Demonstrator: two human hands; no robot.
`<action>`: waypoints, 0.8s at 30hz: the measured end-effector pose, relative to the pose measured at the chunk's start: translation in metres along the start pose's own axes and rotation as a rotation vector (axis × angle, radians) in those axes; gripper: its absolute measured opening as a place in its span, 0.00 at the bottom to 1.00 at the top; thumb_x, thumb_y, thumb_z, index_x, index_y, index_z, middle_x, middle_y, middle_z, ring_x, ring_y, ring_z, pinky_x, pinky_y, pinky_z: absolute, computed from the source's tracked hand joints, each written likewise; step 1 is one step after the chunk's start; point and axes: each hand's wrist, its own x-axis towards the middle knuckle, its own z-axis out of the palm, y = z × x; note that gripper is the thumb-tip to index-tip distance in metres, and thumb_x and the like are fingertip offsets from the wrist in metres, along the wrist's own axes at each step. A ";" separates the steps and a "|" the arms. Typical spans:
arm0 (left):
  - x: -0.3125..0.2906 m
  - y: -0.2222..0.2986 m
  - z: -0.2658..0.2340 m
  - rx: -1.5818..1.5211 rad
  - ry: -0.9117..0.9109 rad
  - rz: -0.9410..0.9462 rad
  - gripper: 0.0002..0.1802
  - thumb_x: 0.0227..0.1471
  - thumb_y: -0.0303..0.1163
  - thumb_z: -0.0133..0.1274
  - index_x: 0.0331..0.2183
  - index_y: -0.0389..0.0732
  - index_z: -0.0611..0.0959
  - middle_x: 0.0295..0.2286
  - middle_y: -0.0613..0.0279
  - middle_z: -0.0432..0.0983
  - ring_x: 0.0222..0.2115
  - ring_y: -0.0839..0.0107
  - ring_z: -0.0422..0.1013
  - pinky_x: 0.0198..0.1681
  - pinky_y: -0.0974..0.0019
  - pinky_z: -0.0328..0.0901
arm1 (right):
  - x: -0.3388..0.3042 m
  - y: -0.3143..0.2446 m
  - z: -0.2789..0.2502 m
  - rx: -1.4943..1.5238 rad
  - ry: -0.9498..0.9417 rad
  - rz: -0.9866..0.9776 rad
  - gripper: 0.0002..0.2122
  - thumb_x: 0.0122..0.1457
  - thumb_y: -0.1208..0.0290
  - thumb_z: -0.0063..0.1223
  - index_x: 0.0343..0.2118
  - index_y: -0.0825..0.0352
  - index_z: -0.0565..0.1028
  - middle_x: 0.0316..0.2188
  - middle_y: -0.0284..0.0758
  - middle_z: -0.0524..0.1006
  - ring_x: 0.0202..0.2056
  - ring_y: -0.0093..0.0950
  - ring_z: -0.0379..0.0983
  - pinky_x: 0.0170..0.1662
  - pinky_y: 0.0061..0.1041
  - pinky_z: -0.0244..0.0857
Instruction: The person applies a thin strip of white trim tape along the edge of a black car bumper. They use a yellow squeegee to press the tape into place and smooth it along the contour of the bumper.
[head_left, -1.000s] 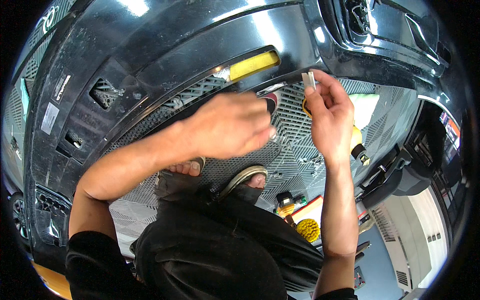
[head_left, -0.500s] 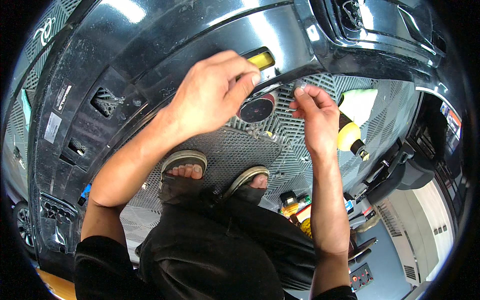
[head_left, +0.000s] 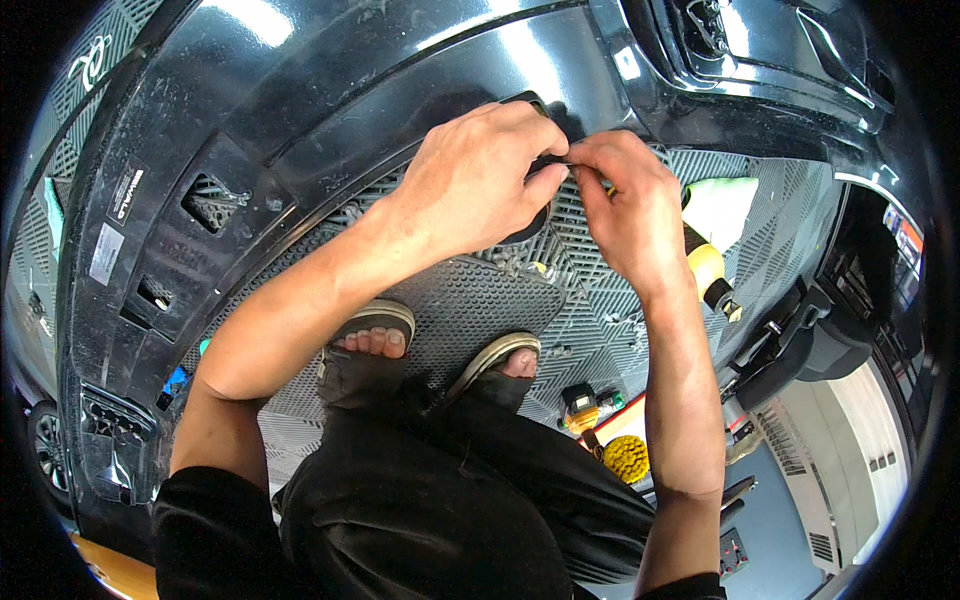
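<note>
A glossy black car bumper point(head_left: 345, 115) curves across the upper part of the head view. At its lower edge, my left hand point(head_left: 485, 180) and my right hand point(head_left: 635, 205) meet fingertip to fingertip. Both pinch, thumb against fingers, and a thin dark sliver shows between them, too small to name. The left hand covers most of a slot in the bumper, leaving only its upper rim visible. Beneath that hand, a round dark pad point(head_left: 528, 232) on the floor is mostly hidden.
Grey grid tiles point(head_left: 600, 330) and a dark mat point(head_left: 470, 290) lie underfoot. Beyond my right hand are a pale green cloth point(head_left: 722, 208) and a yellow bottle point(head_left: 706, 266). A yellow round brush point(head_left: 626, 459) and a black-and-yellow tool point(head_left: 579, 408) are near my right forearm.
My hands have come together: the right moved up and left, the left slightly right. Their fingertips now meet, and the left hand covers the slot where yellow showed before.
</note>
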 end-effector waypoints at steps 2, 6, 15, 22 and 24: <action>0.001 -0.004 0.001 0.004 0.002 0.003 0.11 0.55 0.31 0.68 0.40 0.39 0.88 0.37 0.53 0.83 0.38 0.50 0.81 0.42 0.53 0.75 | -0.001 -0.004 0.002 0.058 -0.003 0.138 0.07 0.59 0.82 0.64 0.40 0.69 0.84 0.39 0.39 0.83 0.39 0.34 0.83 0.44 0.32 0.77; 0.010 -0.004 -0.005 -0.083 -0.055 -0.055 0.08 0.56 0.30 0.67 0.38 0.39 0.87 0.36 0.54 0.83 0.35 0.55 0.81 0.40 0.56 0.74 | -0.001 -0.006 0.001 0.206 0.033 0.289 0.08 0.60 0.80 0.67 0.42 0.68 0.84 0.38 0.34 0.83 0.36 0.22 0.81 0.41 0.24 0.74; 0.021 -0.012 -0.004 0.108 -0.064 0.045 0.08 0.57 0.32 0.65 0.37 0.39 0.88 0.32 0.55 0.82 0.33 0.51 0.79 0.40 0.50 0.74 | 0.013 -0.001 -0.013 0.182 -0.103 0.404 0.07 0.62 0.76 0.64 0.41 0.70 0.84 0.30 0.34 0.83 0.31 0.24 0.77 0.36 0.27 0.71; 0.016 -0.009 -0.003 0.113 -0.157 -0.109 0.09 0.60 0.32 0.62 0.41 0.41 0.89 0.32 0.52 0.82 0.32 0.49 0.81 0.40 0.49 0.74 | 0.038 0.003 -0.017 0.094 -0.292 0.402 0.08 0.60 0.74 0.61 0.40 0.69 0.85 0.33 0.47 0.86 0.39 0.43 0.85 0.47 0.38 0.76; 0.014 -0.009 -0.005 0.110 -0.147 -0.082 0.09 0.61 0.32 0.61 0.42 0.41 0.89 0.33 0.52 0.83 0.34 0.49 0.81 0.40 0.49 0.74 | 0.042 0.002 -0.021 0.064 -0.321 0.408 0.08 0.60 0.75 0.59 0.39 0.68 0.86 0.32 0.48 0.85 0.39 0.44 0.85 0.47 0.39 0.76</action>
